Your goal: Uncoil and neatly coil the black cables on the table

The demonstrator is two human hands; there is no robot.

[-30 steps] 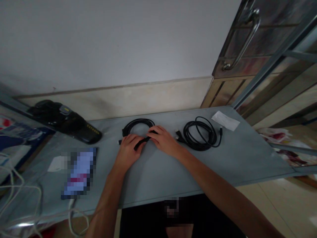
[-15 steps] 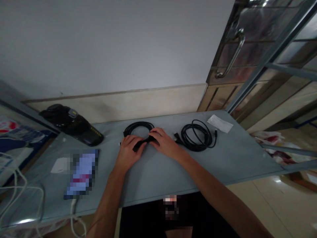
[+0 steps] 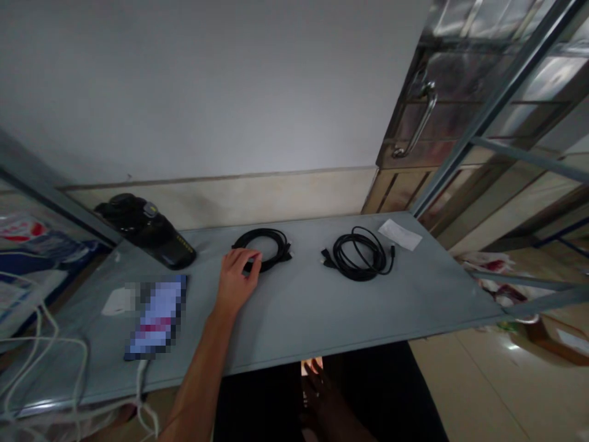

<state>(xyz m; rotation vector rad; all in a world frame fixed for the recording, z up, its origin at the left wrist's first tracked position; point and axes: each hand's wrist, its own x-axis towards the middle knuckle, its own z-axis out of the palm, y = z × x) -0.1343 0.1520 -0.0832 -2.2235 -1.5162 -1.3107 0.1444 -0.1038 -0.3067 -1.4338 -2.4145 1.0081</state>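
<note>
A coiled black cable [image 3: 278,236] lies on the table, its plug ends at the coil's right side. My left hand [image 3: 237,277] is closed over the left edge of this coil, thumb and fingers curved around it. Below the table edge, in shadow over my lap, my right hand [image 3: 319,396] has its fingers at a small lit screen [image 3: 313,366], perhaps a phone. Too dark there to tell whether it grips it. A second coiled black cable [image 3: 338,261] rests apart on the right, its connectors sticking out on both sides.
A black bottle [image 3: 161,242] lies tilted at the back left. In front of it are a blurred-out phone-like device [image 3: 156,319] and a white paper [image 3: 116,302]. White cords [image 3: 83,368] hang at the left. Another white slip [image 3: 400,234] lies back right, near a metal frame post [image 3: 453,156].
My right hand has let go of the left cable coil and dropped to my lap below the table. My left hand stays at the coil. The view has shifted slightly.
</note>
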